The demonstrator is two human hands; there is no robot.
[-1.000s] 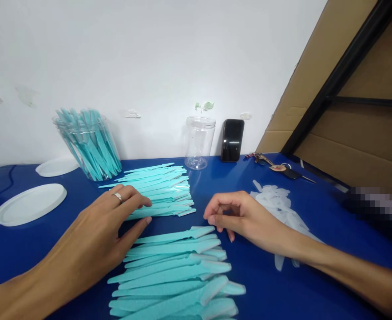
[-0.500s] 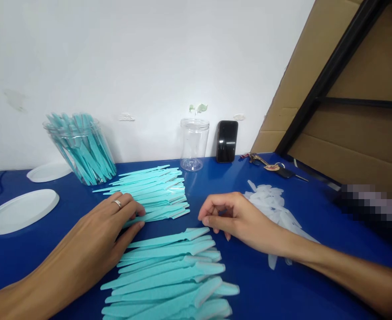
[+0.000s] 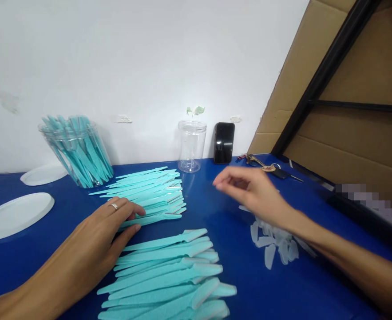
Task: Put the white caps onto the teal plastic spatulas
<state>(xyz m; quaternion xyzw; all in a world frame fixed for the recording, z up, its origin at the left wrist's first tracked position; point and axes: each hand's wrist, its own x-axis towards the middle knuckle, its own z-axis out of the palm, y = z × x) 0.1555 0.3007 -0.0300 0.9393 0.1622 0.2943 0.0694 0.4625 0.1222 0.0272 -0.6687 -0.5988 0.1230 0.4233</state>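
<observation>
My left hand (image 3: 111,229), with a ring on one finger, has its thumb and fingers closed around the handle of a turquoise eyebrow razor (image 3: 162,218). That razor lies along the near side of a row of similar razors (image 3: 149,189). Closer to me is a second group of turquoise razors (image 3: 165,284), their wider ends pointing right. My right hand (image 3: 252,191) is raised above the table to the right, fingertips pinched together and slightly blurred; whatever they hold, if anything, does not show. Below its wrist lies a pile of translucent white caps (image 3: 271,242), partly hidden by the forearm.
A clear jar full of turquoise razors (image 3: 85,155) stands at the left, near two white lids (image 3: 19,215). An upright clear jar (image 3: 192,149), a phone (image 3: 224,143) and keys (image 3: 279,172) line the wall side of the blue table (image 3: 212,213). Cardboard (image 3: 349,142) borders the right.
My right hand has moved up and slightly right, away from the razor ends, uncovering more of the caps' near side. The left hand remains at the near razor of the row.
</observation>
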